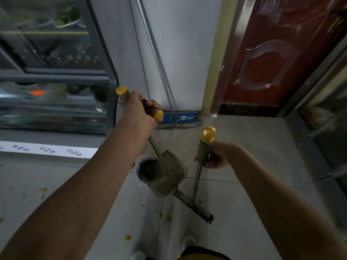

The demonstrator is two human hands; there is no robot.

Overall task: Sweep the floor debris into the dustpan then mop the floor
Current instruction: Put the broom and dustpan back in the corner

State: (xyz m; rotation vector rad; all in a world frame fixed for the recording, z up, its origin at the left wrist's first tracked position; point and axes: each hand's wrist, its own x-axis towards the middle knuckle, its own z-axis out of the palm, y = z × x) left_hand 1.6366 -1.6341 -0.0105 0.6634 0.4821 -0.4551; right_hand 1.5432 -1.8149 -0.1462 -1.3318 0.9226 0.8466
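Note:
My left hand (138, 109) grips the yellow-capped handle of a long-handled grey dustpan (169, 177). The pan hangs tilted over a small dark bin (148, 168) lined with a clear bag. My right hand (216, 156) grips the grey shaft of a broom just below its yellow cap (208, 135). The broom's brush head (195, 205) rests on the pale tiled floor beside the pan. Several yellow scraps of debris (128, 237) lie on the tiles. A flat mop with a blue head (178, 118) and a metal pole leans against the white wall ahead.
A glass-fronted display cabinet (56, 81) fills the left side. A dark red door (272, 59) stands at the right of the wall, and a metal-framed glass unit (323, 128) lines the far right. My shoes (189, 243) show at the bottom.

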